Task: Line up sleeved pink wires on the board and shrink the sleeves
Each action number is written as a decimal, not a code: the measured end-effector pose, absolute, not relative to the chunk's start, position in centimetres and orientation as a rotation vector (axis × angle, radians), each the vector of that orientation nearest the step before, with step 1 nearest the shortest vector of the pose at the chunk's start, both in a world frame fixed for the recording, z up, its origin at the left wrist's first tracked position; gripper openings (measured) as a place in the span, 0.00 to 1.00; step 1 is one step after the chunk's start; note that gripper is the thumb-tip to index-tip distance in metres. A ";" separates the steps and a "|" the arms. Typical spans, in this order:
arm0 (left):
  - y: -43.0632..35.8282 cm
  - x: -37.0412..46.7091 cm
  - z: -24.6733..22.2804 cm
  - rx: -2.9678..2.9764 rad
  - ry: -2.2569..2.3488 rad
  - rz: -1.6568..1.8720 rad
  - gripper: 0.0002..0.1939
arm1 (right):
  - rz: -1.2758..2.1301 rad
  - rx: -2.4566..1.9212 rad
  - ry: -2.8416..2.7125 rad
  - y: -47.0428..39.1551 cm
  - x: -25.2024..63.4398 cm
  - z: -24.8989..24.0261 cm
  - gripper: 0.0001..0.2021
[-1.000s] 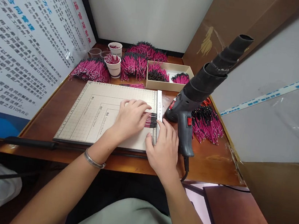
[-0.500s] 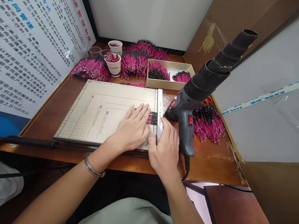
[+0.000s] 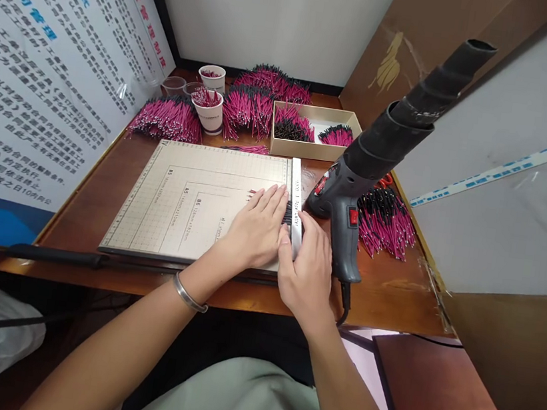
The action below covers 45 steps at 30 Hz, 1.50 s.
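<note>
My left hand (image 3: pixel 256 233) lies flat, fingers stretched out, over a row of thin pink-and-black wires (image 3: pixel 288 212). The wires rest on the cream gridded board of a paper cutter (image 3: pixel 145 222). Their black ends show at the cutter's white edge strip (image 3: pixel 295 184), and pink tips peek out left of my fingers; the palm hides the rest. My right hand (image 3: pixel 309 273) grips the near part of that strip, thumb on the board side and curled fingers on the outer side. A dark grey heat gun (image 3: pixel 348 195) stands just right of my right hand.
An open box (image 3: pixel 311 151) with wire bundles sits behind the cutter. Piles of wires (image 3: pixel 166 118) and paper cups (image 3: pixel 209 119) of wire pieces stand at the back left. Another wire pile (image 3: pixel 386 226) lies right of the heat gun. The cutter's black handle (image 3: pixel 55 255) lies along the front edge.
My left hand has slid right along the board with the wires, closer to the white strip. My right hand stays at the strip. The view has shifted slightly.
</note>
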<state>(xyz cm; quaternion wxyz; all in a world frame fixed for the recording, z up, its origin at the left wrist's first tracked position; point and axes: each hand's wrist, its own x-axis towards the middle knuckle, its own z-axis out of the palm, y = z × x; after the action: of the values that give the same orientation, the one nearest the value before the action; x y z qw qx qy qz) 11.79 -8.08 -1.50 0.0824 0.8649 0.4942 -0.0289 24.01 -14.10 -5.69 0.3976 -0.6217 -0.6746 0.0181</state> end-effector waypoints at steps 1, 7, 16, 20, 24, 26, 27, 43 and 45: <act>-8.0 12.0 -1.6 2.587 1.465 -0.087 0.36 | 0.049 -1.576 -1.707 -14.1 24.0 -5.7 0.25; -8.0 12.7 -1.4 2.587 1.427 -0.085 0.37 | 0.086 -1.572 -1.701 -14.0 24.2 -5.7 0.29; -7.8 11.2 0.3 2.521 1.542 -0.025 0.37 | 0.094 -1.561 -1.688 -14.0 24.1 -5.6 0.33; -8.0 11.1 0.0 2.498 1.563 0.018 0.32 | 0.102 -1.564 -1.686 -14.0 24.1 -5.6 0.31; -8.6 11.1 -0.5 2.515 1.567 0.082 0.30 | 0.102 -1.567 -1.684 -14.1 24.1 -5.6 0.31; -8.8 11.0 -0.9 2.541 1.539 0.096 0.31 | 0.102 -1.571 -1.685 -14.1 24.1 -5.6 0.32; -8.9 10.9 -1.1 2.557 1.517 0.096 0.31 | 0.104 -1.573 -1.686 -14.1 24.1 -5.6 0.32; -9.4 11.7 -2.3 2.611 1.436 0.090 0.36 | 0.199 -1.564 -1.627 -13.8 24.1 -5.9 0.34; -9.8 11.2 -2.0 2.595 1.470 0.091 0.37 | 0.252 -1.545 -1.597 -13.7 24.2 -5.5 0.33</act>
<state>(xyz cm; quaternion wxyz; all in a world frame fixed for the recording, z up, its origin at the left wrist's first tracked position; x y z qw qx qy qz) 11.23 -9.78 -1.96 0.0788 0.8670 0.4912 0.0305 24.20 -13.75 -5.49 0.4372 -0.6215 -0.6422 0.1012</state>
